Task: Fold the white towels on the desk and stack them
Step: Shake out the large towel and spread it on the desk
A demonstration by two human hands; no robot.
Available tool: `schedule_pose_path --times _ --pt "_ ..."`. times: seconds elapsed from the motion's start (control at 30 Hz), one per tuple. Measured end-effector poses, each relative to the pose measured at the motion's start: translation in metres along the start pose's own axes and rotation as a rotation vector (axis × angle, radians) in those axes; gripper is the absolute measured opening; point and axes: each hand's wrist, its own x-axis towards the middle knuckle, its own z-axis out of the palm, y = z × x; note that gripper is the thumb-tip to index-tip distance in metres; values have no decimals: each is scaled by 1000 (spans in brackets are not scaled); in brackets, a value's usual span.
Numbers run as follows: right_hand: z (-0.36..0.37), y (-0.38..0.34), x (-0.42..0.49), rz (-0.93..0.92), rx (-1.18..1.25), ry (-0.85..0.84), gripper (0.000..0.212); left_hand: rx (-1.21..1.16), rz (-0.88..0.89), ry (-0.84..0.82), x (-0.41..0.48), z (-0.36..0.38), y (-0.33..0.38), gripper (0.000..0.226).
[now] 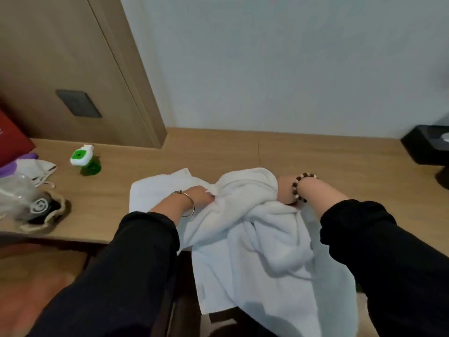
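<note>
— Lying where, the white towel [255,215]?
— Middle of the bench [218,147], bunched in a heap. Its near part hangs over the front edge at 6 o'clock, and a flatter part spreads toward 9 o'clock.
— And the hands?
— The left hand [199,194], bangle [188,205] on its wrist, has its fingers [210,194] pinching a fold at the heap's 10 o'clock side. The right hand [284,190], with a beaded bracelet [297,188], is tucked behind the heap at 2 o'clock. Its fingers are hidden, so I cannot tell their grip.
— Around it?
— A green bottle [85,159] stands at 10 o'clock, well apart. A drawstring bag [43,212] lies at 9 o'clock, and a black box [425,144] sits at 2 o'clock.
</note>
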Motion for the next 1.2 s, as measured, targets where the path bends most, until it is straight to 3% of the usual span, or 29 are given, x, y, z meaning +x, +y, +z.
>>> schedule_pose_path --times 0.13,0.2,0.23,0.3,0.37,0.43,0.53,0.6,0.67,0.7,0.8,0.87,1.07,1.2 --pt "44 -64 -58 182 -172 -40 38 146 -40 -245 -67 42 -62 33" --pt "62 -84 -73 201 -113 2 33 84 -51 -273 -87 53 -81 28" --pt "70 -91 -76 173 -57 60 27 -6 -22 -194 -91 55 -89 23" --pt "77 -101 -81 121 83 345 15 -198 53 122 -96 43 -96 24" --pt "82 -104 -93 164 150 568 18 0 147 370 -99 24 -106 27" --pt "86 -103 -107 214 147 546 22 360 238 483 -105 7 -116 32" --pt "85 -93 -119 241 164 354 22 692 370 530 -110 -4 -118 31" --pt "80 -81 -126 289 189 493 18 676 386 468 -111 -12 -107 18" --pt "75 -69 -131 371 199 721 13 628 370 308 -110 -24 -95 39" --pt "73 -65 -135 396 178 744 12 627 339 249 -110 -31 -89 42" --pt "65 -56 -141 389 182 482 18 671 220 218 -106 -46 -73 36" --pt "58 -53 -139 387 122 411 23 660 159 282 -99 -50 -67 27" --pt "29 -32 -117 411 -138 794 29 168 100 613 -57 -66 -50 20" --pt "5 -1 -90 384 -163 908 32 382 202 812 -31 -93 -13 18"
